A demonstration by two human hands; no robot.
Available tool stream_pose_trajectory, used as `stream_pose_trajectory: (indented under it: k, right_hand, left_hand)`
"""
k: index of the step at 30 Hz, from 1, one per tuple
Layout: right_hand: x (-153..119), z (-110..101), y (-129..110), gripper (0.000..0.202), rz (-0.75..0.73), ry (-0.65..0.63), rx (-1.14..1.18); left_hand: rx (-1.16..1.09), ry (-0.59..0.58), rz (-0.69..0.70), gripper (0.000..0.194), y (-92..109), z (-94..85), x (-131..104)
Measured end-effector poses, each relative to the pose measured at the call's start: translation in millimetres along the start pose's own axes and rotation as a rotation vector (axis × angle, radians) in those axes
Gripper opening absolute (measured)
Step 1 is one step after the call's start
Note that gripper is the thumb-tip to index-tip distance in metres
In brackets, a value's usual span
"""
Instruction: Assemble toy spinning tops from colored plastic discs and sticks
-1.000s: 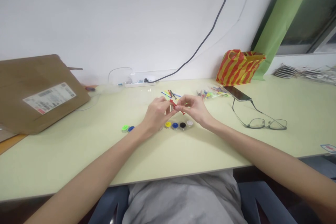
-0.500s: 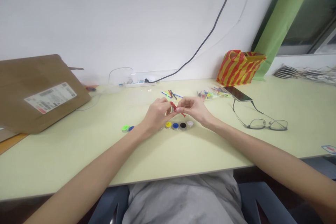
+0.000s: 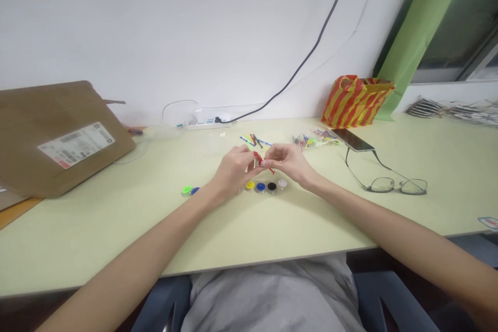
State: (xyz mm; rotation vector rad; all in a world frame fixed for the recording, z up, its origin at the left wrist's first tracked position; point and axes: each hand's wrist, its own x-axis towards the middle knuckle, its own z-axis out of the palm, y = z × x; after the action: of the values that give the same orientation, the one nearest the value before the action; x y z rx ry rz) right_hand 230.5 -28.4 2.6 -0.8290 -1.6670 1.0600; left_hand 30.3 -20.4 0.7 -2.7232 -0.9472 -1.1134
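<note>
Together, both hands point(image 3: 259, 165) pinch red plastic point(image 3: 257, 156).

open tabletop point(image 3: 252, 233) between forearms, round-capped pieces point(image 3: 260, 187) beyond, glasses point(image 3: 413, 187) right, carton point(image 3: 58, 109) left

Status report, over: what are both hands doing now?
Left hand and right hand: fingers together on red piece. Colored discs close below, on table. Nothing blocking, it seems.

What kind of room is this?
Maybe a home or dorm room with a desk. The pale desk stands against a white wall, with a green curtain by the window and a phone beside glasses.
</note>
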Motion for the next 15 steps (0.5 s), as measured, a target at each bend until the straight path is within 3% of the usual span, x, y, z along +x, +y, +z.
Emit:
stream_pose_trajectory:
  k: [15]
  right_hand:
    - [1.1,-2.7,-1.2,0.041,0.002,-0.06,0.03]
  left_hand:
    - [0.042,0.013,0.068,0.034,4.9,-4.7,0.3]
